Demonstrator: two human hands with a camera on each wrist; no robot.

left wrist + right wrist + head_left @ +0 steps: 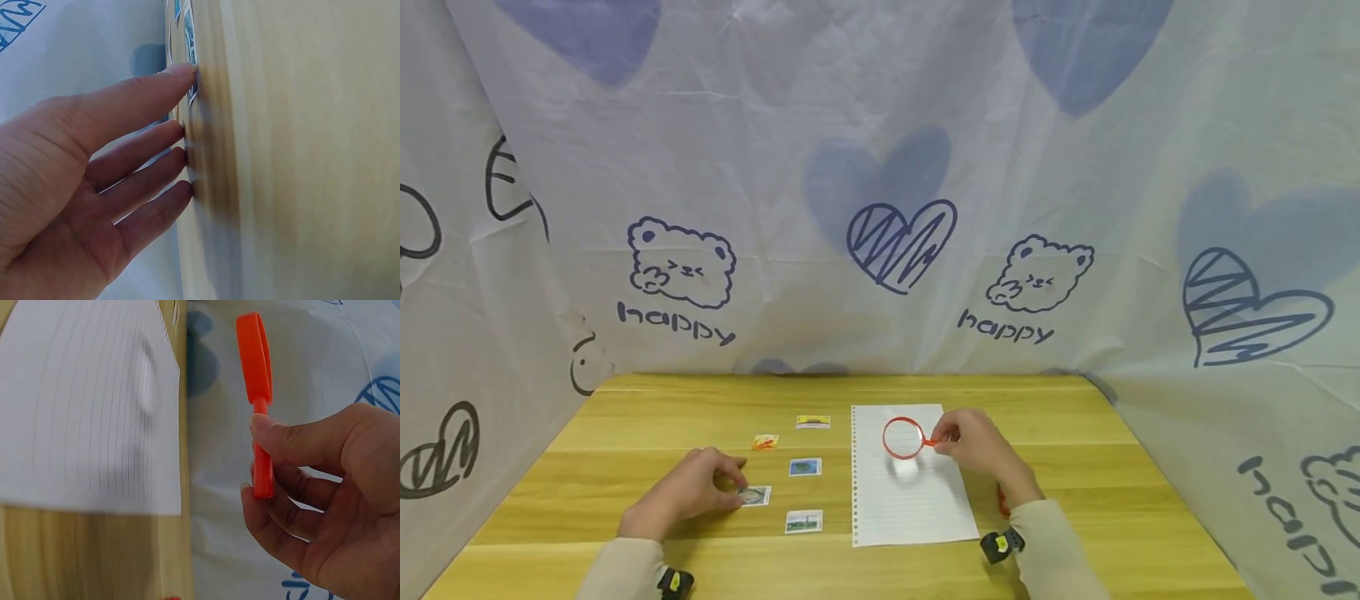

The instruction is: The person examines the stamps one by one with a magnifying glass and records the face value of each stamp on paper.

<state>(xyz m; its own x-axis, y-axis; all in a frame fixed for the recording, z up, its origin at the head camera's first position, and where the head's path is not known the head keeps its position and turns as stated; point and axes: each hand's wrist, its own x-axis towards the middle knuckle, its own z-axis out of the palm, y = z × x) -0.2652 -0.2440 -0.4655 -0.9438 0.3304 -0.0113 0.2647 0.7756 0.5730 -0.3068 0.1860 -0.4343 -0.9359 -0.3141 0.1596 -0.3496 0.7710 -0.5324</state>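
My right hand [973, 442] grips the red handle of a magnifying glass [253, 359], thumb on one side and fingers curled on the other. Its round lens is held above a sheet of lined paper [917, 508] and casts a shadow there. On the left, my left hand [692, 483] rests at a small stamp [755, 497] with a pale border. The left thumb [181, 70] presses on that stamp, while the other fingers [153, 212] extend with their tips at the wooden table.
Several more stamps lie between the hand and the paper: a yellow one [813, 422], an orange one [765, 442], a blue one [806, 467] and a green one [804, 522]. A red object [1003, 501] is partly hidden by the right wrist. Printed cloth [790, 292] hangs behind the table.
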